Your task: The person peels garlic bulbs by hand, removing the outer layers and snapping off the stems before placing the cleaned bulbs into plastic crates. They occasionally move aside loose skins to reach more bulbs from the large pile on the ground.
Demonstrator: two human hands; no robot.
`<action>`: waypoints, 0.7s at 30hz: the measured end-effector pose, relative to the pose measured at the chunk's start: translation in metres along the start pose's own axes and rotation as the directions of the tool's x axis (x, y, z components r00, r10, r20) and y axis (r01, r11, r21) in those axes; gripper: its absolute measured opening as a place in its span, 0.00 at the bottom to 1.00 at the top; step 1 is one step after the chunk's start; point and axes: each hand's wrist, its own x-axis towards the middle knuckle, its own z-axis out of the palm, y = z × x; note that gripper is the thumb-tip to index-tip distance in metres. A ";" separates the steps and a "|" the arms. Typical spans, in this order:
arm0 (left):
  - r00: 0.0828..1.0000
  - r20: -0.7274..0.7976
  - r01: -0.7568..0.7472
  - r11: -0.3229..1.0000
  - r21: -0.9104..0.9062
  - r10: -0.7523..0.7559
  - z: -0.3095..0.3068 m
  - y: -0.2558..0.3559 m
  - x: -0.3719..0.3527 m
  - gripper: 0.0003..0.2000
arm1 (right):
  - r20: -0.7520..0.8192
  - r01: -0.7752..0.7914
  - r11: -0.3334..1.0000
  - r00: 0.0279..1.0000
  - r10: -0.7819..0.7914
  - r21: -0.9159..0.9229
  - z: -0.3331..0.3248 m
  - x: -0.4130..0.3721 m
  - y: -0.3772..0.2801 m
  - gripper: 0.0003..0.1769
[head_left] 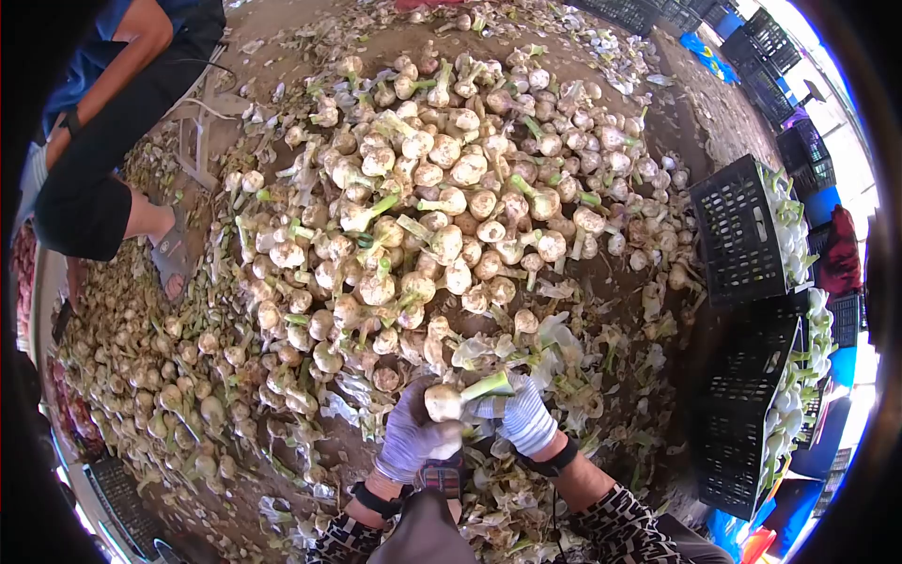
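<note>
A garlic bulb (443,402) with a thick green stem is held low in the middle of the view. My left hand (413,434), in a pale purple glove, is closed round the bulb. My right hand (522,416), in a white and grey striped glove, has its fingers closed at the green stem; whether a tool is in it cannot be made out. Just beyond both hands lies a large heap of garlic bulbs (451,202), some with short green stems. Loose peeled skins (559,352) lie by my right hand.
Black crates (738,230) filled with garlic stand at the right, with another crate (752,414) nearer. At the upper left a person (94,179) sits beside the heap. More bulbs (178,395) cover the ground at the left. A black crate (122,503) is at the lower left.
</note>
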 end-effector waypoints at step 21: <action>0.998 0.053 0.027 0.972 0.234 -0.040 0.014 -0.004 0.003 0.35 | -0.201 0.113 0.983 0.976 -0.084 0.142 -0.013 -0.016 -0.007 0.14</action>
